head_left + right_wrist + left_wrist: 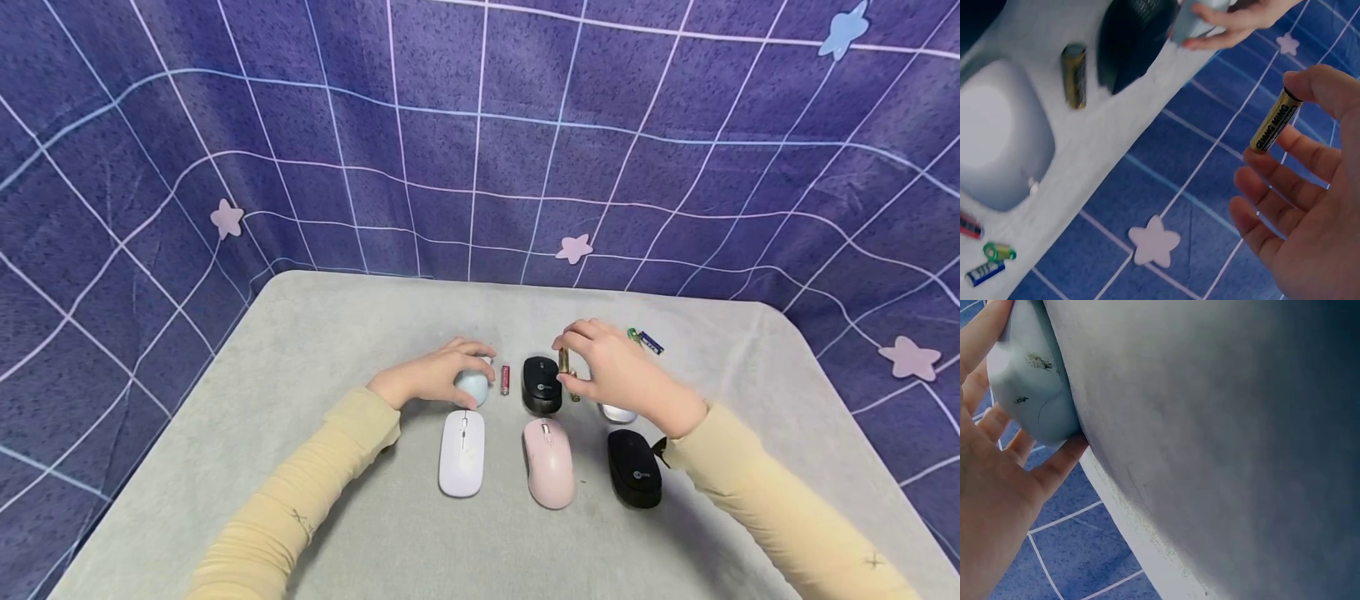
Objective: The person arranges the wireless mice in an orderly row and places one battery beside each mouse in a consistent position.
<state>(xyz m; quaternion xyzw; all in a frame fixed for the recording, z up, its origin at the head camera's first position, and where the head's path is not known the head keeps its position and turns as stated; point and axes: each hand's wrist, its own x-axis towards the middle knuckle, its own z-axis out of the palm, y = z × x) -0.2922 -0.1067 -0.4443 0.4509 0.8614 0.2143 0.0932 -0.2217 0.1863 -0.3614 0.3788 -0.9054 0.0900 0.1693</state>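
Observation:
My left hand (431, 377) grips a light blue computer mouse (473, 387) on the cloth, its thumb and fingers round the sides. In the left wrist view, dark marks show on the mouse's (1038, 381) smooth shell. My right hand (618, 367) holds up a gold-and-black battery (1274, 122), pinched end to end between thumb and fingertip. Below that hand, a second gold battery (1075, 75) lies beside a black mouse (542, 379). A silvery-white mouse (618, 414) is partly hidden under the right hand. Between the blue and black mice lies a red battery (505, 380).
Nearer the front sit a white mouse (462, 454), a pink mouse (550, 463) and another black mouse (634, 469). Behind the right hand lie a green battery (999, 252) and a blue battery (651, 342). A blue gridded curtain (450, 150) surrounds the grey table (360, 317).

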